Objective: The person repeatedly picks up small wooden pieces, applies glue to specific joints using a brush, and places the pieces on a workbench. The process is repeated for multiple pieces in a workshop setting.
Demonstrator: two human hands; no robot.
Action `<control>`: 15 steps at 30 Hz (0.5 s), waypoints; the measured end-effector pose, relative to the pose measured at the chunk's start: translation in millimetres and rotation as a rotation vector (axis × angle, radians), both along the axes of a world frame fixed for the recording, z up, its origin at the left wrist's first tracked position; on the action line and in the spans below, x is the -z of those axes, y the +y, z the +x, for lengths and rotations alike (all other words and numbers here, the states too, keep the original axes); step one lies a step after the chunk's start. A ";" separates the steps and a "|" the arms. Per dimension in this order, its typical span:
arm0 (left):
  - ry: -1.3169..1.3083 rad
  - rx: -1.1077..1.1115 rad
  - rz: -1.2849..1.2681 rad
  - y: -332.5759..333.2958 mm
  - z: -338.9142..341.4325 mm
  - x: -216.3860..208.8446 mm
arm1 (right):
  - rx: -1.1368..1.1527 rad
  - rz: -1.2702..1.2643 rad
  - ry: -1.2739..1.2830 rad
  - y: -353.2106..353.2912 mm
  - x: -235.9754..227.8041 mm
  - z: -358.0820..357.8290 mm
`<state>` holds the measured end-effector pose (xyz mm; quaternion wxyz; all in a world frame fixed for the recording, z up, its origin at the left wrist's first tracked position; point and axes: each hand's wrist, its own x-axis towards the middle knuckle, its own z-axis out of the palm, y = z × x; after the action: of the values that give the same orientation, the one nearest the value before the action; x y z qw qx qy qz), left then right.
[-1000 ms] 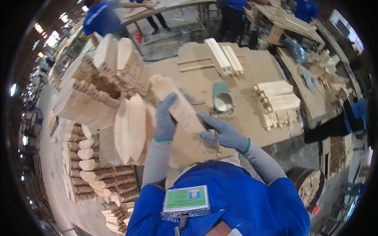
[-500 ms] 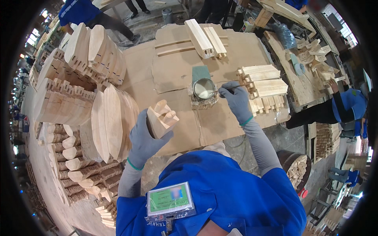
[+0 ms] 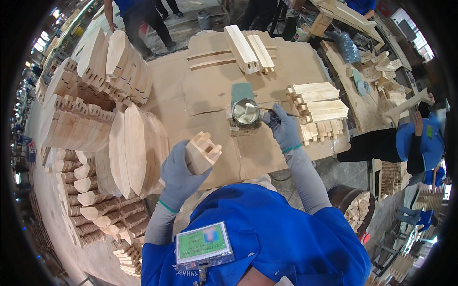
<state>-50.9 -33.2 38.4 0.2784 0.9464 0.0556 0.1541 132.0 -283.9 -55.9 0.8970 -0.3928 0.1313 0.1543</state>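
My left hand (image 3: 182, 175), in a grey glove, is closed around pale wooden pieces (image 3: 203, 148) with rounded tenons at their upper end. My right hand (image 3: 283, 127), also gloved, pinches a thin brush (image 3: 253, 106) whose tip is coated white. That tip is over the mouth of a round pot (image 3: 237, 117) of white, glue-like paste; whether it touches the paste I cannot tell. The pot stands on a crusted block beside a green piece (image 3: 243, 90). Right of my right hand lies a stack of tenoned wooden pieces (image 3: 326, 109).
Brown cardboard (image 3: 205, 90) covers the table. Slotted boards (image 3: 90, 121) are piled high on the left, near my left forearm. Two longer wooden bars (image 3: 245, 50) lie across thin strips at the far side. A co-worker (image 3: 420, 143) handles wood at the right; a barrel (image 3: 353, 205) holds offcuts.
The white brush tip now shows over the pot, and my right hand has moved slightly down and left. My left hand has shifted right with the wooden pieces, turning them.
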 end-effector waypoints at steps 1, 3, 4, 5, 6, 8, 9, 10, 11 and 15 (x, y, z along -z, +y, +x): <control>-0.052 0.036 0.024 -1.3 3.3 1.4 | -0.010 -0.012 0.019 -0.8 1.3 0.3; -0.142 0.108 0.181 -5.4 12.3 -2.1 | -0.042 0.007 0.007 -2.5 8.3 1.6; -0.188 0.147 0.259 -7.0 17.3 -4.5 | -0.064 0.039 -0.026 -3.6 13.6 3.7; -0.214 0.198 0.283 -8.0 22.6 -7.3 | -0.085 0.071 -0.059 -7.0 18.1 4.3; -0.236 0.237 0.314 -6.7 27.7 -10.2 | -0.072 0.014 -0.093 -6.1 16.4 4.1; -0.258 0.296 0.382 -4.0 34.9 -20.0 | -0.049 -0.098 -0.162 -3.9 -1.1 -0.1; -0.255 0.312 0.418 -2.0 36.4 -27.7 | -0.077 -0.070 -0.175 -0.2 -21.1 -4.4; -0.247 0.325 0.456 1.5 36.8 -33.1 | -0.108 -0.039 -0.184 4.2 -50.6 -11.4; -0.233 0.332 0.490 5.1 37.2 -35.9 | -0.133 -0.009 -0.193 6.4 -77.7 -20.1; -0.272 0.385 0.572 8.9 43.1 -47.7 | -0.227 -0.017 -0.335 8.8 -131.1 -51.4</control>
<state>-7.7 -24.4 86.1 0.0314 0.9500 -0.2062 0.2325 80.6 -275.1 75.2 0.8798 -0.4328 -0.0637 0.1859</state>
